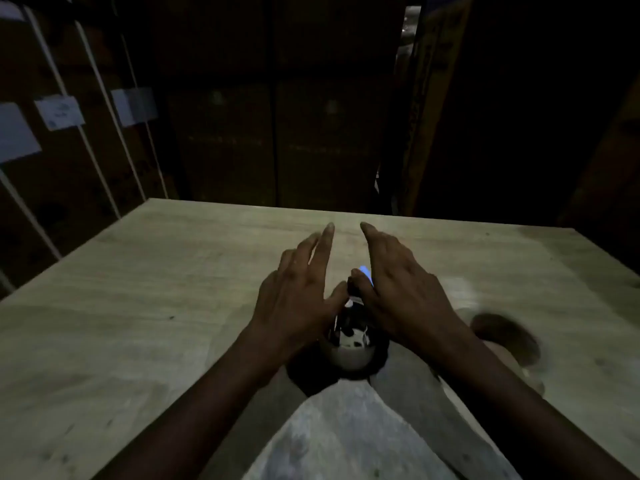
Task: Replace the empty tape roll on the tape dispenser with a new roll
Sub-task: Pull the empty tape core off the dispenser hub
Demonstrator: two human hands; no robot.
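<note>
Dim head view over a pale wooden table (138, 271), with stacked cardboard boxes (221, 140) behind it. White paper labels (59, 111) are stuck to the boxes at upper left, crossed by pale straps (100, 95); faint print shows on the labels and on the box faces, but nothing can be read. Both forearms reach forward from the bottom edge of the view. The left hand (298, 296) is held flat, palm down, fingers spread and extended away from the person, gripping nothing; its thumb angles inward toward the object between the hands. The right hand (401, 289) is likewise extended, fingers together and pointing forward, with its thumb (360, 282) lying against the top of that object; whether it actually grips it cannot be told. Between and just below the two hands sits the tape dispenser (349, 337), dark with a pale rounded rear part and a small blue tip (365, 271) showing beside the right thumb; blur and darkness hide its details, including any roll mounted on it. To the right, near the right forearm, a dark brown blurred rounded object (502, 337) lies on the table; its identity is unclear. A light grey fabric (346, 431) fills the bottom centre between the forearms
</note>
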